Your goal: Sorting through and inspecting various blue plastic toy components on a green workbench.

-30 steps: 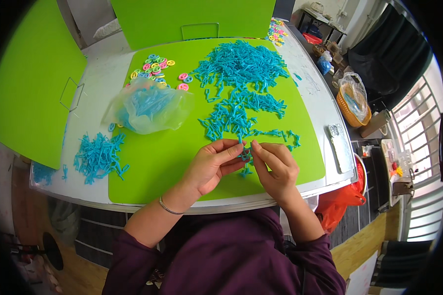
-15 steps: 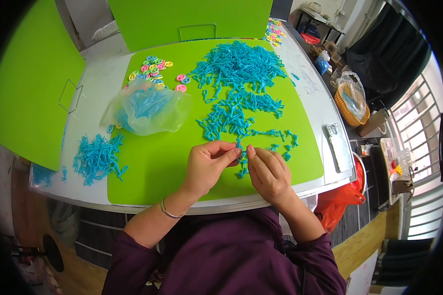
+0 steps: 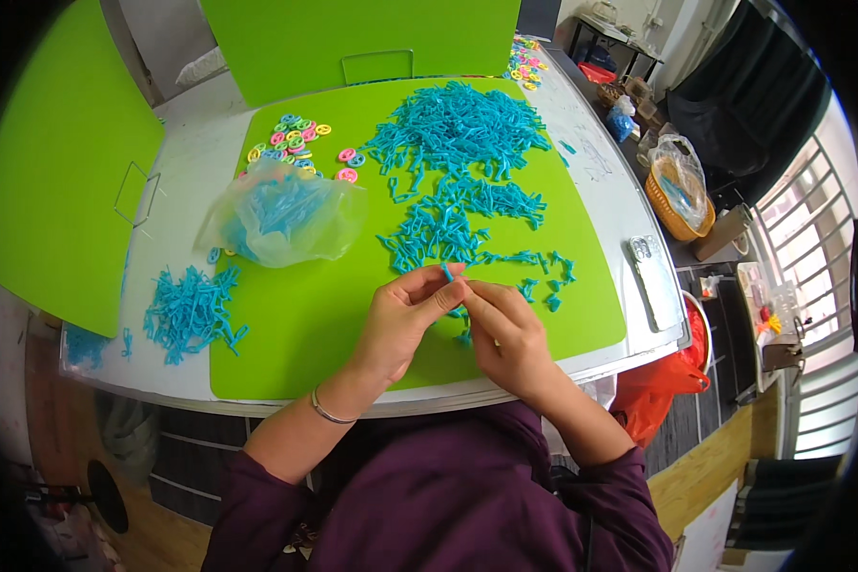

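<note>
My left hand (image 3: 408, 319), with a bangle at its wrist, pinches a small blue plastic piece (image 3: 447, 274) between thumb and forefinger. My right hand (image 3: 507, 334) is closed in a pinch right against the left fingertips; whatever lies in its fingers is hidden. Below the fingers a few more blue pieces show, partly covered by the hands. Just beyond lies a loose spread of the same blue pieces (image 3: 429, 234) on the green mat (image 3: 296, 329), leading back to a large heap (image 3: 458, 124). Several loose ones sit to the right of my right hand.
A translucent bag (image 3: 329, 224) of blue pieces lies left of the middle, with colourful round pieces (image 3: 296, 138) behind it. Another blue pile (image 3: 193, 310) is on the white table at left. A phone (image 3: 651, 284) rests near the right edge. Green boards (image 3: 57, 162) stand left and behind.
My right hand has moved left, closing the gap to my left hand so the fingertips meet. The left hand keeps its pinch on the blue piece.
</note>
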Available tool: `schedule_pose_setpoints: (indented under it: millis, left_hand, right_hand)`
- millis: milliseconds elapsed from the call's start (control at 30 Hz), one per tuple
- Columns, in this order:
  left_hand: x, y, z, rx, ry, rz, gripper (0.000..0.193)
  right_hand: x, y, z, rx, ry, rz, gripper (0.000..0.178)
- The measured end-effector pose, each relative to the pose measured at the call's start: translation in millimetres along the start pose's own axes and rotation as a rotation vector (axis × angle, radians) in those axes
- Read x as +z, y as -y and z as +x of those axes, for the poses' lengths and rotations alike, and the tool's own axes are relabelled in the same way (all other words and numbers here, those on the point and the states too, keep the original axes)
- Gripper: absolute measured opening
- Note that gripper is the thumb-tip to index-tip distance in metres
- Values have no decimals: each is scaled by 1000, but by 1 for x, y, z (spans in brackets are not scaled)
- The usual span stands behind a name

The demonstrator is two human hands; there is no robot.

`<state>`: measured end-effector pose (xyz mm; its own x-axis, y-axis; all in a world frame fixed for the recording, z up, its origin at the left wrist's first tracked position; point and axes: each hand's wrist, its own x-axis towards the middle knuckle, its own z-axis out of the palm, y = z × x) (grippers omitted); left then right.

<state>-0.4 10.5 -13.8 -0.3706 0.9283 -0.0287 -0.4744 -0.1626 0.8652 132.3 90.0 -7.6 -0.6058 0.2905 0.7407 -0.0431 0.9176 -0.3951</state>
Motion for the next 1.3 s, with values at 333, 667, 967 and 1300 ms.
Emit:
schedule_pose_setpoints:
  millis: [333,667,967,1300]
  left_hand:
    - [-12,-20,3,-130,17,-283,25]
    - [-20,-23,5,-15,-40,-179,23]
    - [-16,-36,4,-61,-95,-258,28]
    - [-8,-27,-3,-166,46,-147,30]
  right_hand:
    - [-59,-36,13,443,-94,-36,19]
    - [-51,-76,17,301,305,-436,17]
    - [-22,-71,38,59,393,-338,13]
    - [-35,-32,42,405,220,48,10]
